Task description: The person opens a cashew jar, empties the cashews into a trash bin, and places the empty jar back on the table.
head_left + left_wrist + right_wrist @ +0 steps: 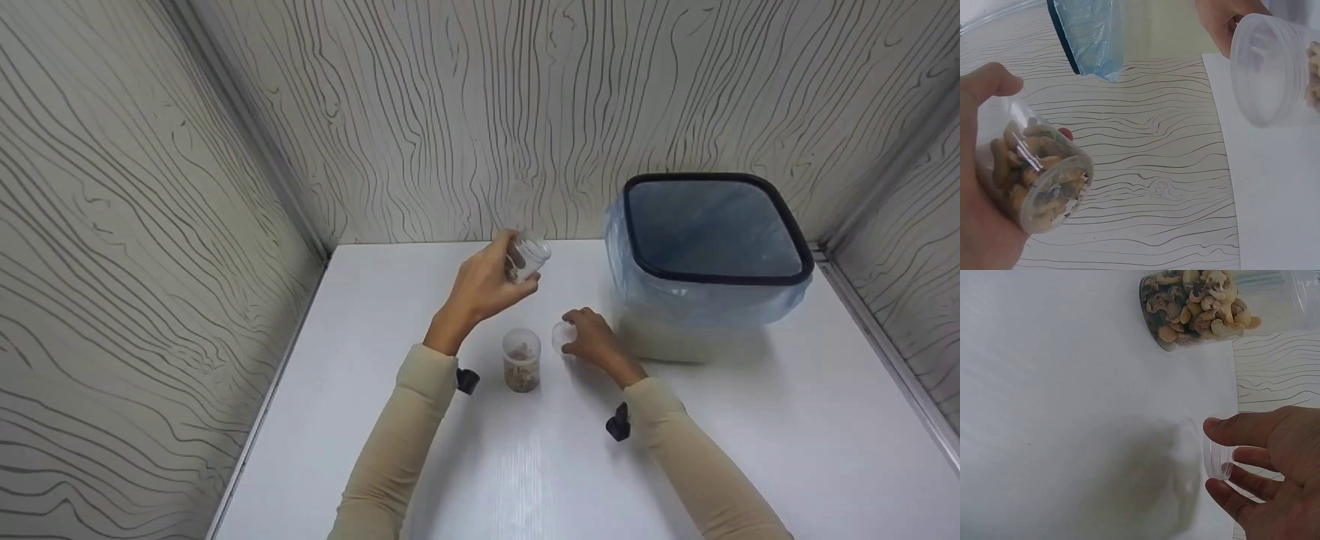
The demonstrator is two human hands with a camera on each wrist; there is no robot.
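My left hand (480, 285) grips a clear plastic jar (1044, 163) of cashew nuts, raised above the back of the table and tilted. Cashews lie inside it, seen through its wall in the left wrist view. With thumb and fingertips my right hand (598, 343) holds a clear round lid (1217, 458) on edge, low over the table. Between the two forearms a second clear jar (521, 373) stands upright, partly filled with cashews, some with dark marks. Whether that jar has a cover on cannot be told.
A bin (720, 281) with a dark rim and a light-blue plastic liner stands at the back right, close to my right hand. White tabletop (360, 337) lies under everything. Wood-grain patterned walls (465, 120) border it at the back and sides.
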